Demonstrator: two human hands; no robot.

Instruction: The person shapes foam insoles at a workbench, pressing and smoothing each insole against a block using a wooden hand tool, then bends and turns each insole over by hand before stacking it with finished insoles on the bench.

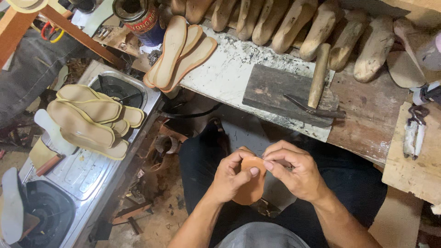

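Both hands, left hand [232, 177] and right hand [294, 172], pinch a tan leather piece [250, 188] over the lap, near the tabletop [229, 73]; shaping looks underway, unfinished. Insoles [177, 53] wait far left.

The tan leather piece [250, 186] is largely covered by both hands, the left hand [229, 177] hiding its left edge and the right hand [294, 172] its upper right. Behind the hammer [318, 78] on the table [229, 69], the row of wooden lasts [294, 27] is cut off by the top edge. Left of the table, the stove's [87, 170] near burner [43, 213] runs out of the frame at the bottom.
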